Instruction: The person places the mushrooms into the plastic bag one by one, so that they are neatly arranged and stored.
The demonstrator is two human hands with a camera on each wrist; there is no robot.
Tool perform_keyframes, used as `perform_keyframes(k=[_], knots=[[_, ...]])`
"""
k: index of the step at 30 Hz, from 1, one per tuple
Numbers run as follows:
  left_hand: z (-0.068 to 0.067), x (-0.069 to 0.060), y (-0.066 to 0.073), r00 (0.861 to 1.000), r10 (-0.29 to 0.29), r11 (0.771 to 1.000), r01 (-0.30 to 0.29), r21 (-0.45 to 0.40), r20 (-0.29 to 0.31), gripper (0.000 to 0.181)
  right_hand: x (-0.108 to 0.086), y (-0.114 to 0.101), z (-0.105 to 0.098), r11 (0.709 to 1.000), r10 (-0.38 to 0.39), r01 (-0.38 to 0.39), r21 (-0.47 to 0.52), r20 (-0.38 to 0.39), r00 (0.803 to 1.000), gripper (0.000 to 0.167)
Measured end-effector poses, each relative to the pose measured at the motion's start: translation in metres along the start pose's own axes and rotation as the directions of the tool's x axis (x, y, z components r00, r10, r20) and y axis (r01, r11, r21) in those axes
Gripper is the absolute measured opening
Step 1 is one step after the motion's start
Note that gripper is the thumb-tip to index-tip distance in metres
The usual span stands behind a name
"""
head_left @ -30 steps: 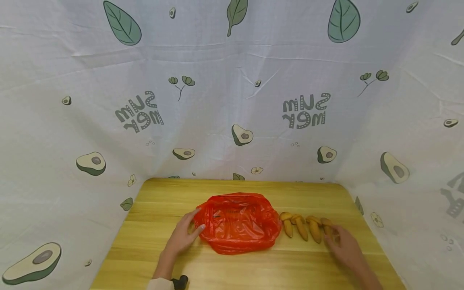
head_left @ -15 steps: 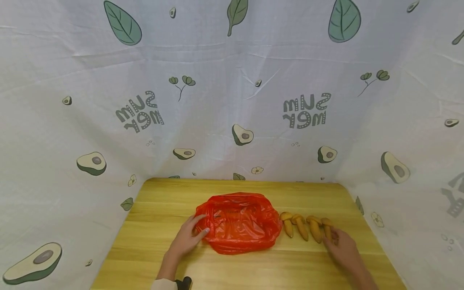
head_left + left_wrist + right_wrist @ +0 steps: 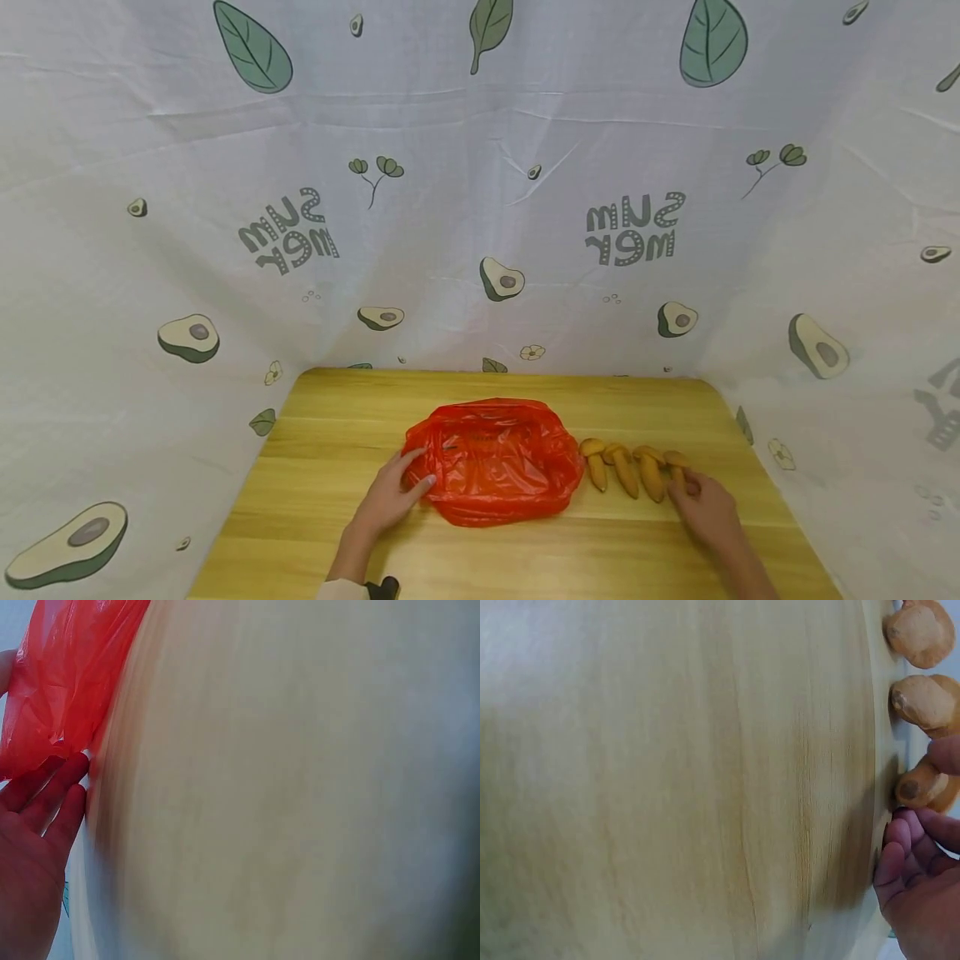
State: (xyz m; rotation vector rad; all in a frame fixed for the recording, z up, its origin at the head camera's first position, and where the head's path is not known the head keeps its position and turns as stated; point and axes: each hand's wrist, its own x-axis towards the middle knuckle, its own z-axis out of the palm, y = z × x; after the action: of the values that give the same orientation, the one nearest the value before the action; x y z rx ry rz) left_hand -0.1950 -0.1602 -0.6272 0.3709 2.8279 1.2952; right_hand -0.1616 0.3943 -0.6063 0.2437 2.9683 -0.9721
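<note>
A crumpled red plastic bag [image 3: 495,462] lies at the middle of the table in the head view. My left hand [image 3: 382,500] rests at its left edge, index finger and thumb spread apart on the plastic. The left wrist view shows the other fingers [image 3: 66,814] nearly straight beside the red bag [image 3: 67,682]. To the right of the bag several brown mushrooms lie in a row, caps away from me. My right hand [image 3: 707,507] pinches the stem of the rightmost mushroom [image 3: 677,460] between thumb and fingers. That stem [image 3: 922,784] points at the right wrist camera.
The wooden table [image 3: 510,562] has white cloth [image 3: 465,200] printed with avocados and leaves along its back and sides. The other mushrooms [image 3: 649,473] sit close beside the pinched one, and the leftmost mushroom [image 3: 595,462] is next to the bag.
My left hand has shifted slightly right, further onto the bag's edge. My right hand's fingers have drawn in around the rightmost mushroom's stem. Bag and mushrooms look nearly unmoved.
</note>
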Motion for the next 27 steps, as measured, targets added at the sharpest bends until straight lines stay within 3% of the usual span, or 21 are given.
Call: perform_keyframes(k=[9, 18, 27], knots=[[0.0, -0.003, 0.001, 1.0, -0.02, 1.0, 0.02, -0.002, 0.009, 0.066, 0.001, -0.004, -0.001, 0.996, 0.078, -0.079, 0.04, 0.027, 0.997, 0.069], [0.0, -0.003, 0.001, 1.0, -0.011, 1.0, 0.011, 0.007, 0.005, 0.065, -0.002, -0.001, 0.001, 0.988, 0.141, -0.132, 0.086, -0.112, 0.984, 0.056], [-0.001, -0.002, 0.003, 1.0, -0.001, 1.0, 0.001, 0.0, -0.01, 0.063, -0.011, -0.014, -0.007, 0.966, 0.207, -0.195, 0.172, -0.059, 0.976, 0.072]])
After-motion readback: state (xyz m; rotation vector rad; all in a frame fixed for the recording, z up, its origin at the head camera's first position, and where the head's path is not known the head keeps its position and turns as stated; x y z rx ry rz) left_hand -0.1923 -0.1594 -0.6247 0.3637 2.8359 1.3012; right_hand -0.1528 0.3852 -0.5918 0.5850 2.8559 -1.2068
